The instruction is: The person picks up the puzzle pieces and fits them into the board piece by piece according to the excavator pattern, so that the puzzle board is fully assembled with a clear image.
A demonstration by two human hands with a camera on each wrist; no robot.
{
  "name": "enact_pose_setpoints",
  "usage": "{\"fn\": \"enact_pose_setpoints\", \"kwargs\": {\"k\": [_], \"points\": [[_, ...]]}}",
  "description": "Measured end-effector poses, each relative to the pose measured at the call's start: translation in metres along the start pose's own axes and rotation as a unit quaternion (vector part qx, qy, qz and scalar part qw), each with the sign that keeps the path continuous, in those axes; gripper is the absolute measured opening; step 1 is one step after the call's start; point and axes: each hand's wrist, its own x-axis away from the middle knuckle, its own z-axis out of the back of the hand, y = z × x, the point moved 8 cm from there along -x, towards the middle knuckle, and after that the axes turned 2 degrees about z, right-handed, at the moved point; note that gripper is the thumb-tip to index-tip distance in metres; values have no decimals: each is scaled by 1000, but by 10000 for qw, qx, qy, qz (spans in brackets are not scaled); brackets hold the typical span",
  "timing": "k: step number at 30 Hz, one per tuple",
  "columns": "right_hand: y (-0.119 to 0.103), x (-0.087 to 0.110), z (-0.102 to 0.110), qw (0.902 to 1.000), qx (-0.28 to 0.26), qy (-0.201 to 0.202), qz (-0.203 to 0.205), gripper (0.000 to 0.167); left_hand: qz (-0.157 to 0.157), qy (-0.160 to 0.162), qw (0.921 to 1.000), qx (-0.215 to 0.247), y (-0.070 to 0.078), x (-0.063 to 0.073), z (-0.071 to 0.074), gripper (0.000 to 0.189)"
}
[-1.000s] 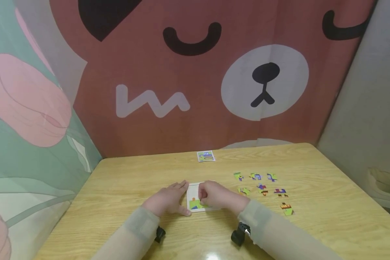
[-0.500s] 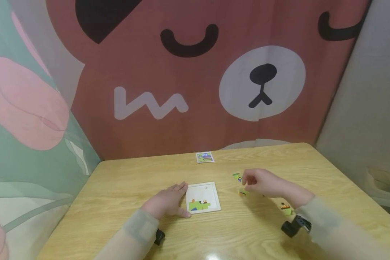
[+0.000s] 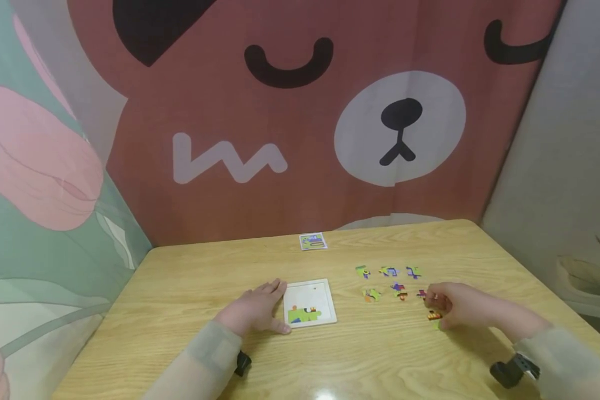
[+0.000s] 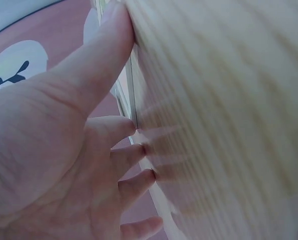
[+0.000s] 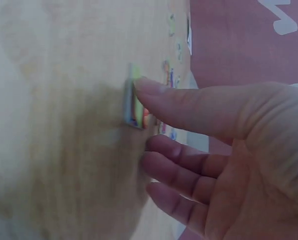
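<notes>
Left hand [image 3: 255, 311]: laid against the left edge of the white puzzle tray [image 3: 300, 293], fingers and thumb spread, probably so it can't skate around the tabletop [image 3: 380, 344].
Right hand [image 3: 464, 304]: thumb on or right over an orange-and-green puzzle piece [image 3: 434, 315], fingers half-curled; can't tell if it's actually pinched.
Puzzle tray: near the middle, joined pieces [image 3: 300, 316] tucked in its near-left corner, likely because two walls keep them snug.
Loose pieces [image 3: 389, 271]: spread right of the tray, seemingly so each one's readable.
Picture card [image 3: 312, 241]: beyond the tray, probably parked there as a reference.
</notes>
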Motion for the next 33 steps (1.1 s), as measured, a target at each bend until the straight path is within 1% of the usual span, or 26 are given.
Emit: {"fn": "enact_pose_setpoints", "kwargs": {"k": [5, 9, 14, 16, 20, 24, 27, 29, 33], "points": [[-2, 0, -3, 9998, -153, 78, 109, 36, 30, -1, 9999, -100, -3, 0, -1, 107], [-6, -2, -4, 9998, -66, 56, 170, 36, 38, -17, 9999, -107, -4, 1, -1, 106], [-12, -10, -8, 9997, 109, 34, 234, 37, 17, 10, 10000, -82, -4, 1, 0, 106], [-17, -16, -11, 9997, 7, -47, 258, 33, 19, 18, 10000, -68, -3, 2, 0, 106], [-33, -31, -20, 9987, -291, -285, 317, 21, 21, 40, 10000, 2, -3, 3, 1, 106], [-56, -49, -27, 9942, -749, -436, 634, 13, 31, 29, 10000, -49, -3, 2, 1, 105], [-73, -64, -33, 9903, -1021, -450, 827, 12, 44, 1, 10000, -48, -1, 2, 1, 105], [-84, -75, -37, 9894, -1099, -439, 846, 10, 57, -14, 10000, -10, -1, 2, 1, 105], [-100, -97, -44, 9901, -998, -361, 924, 11, 70, -2, 10000, 21, -1, 2, 1, 105]]}}
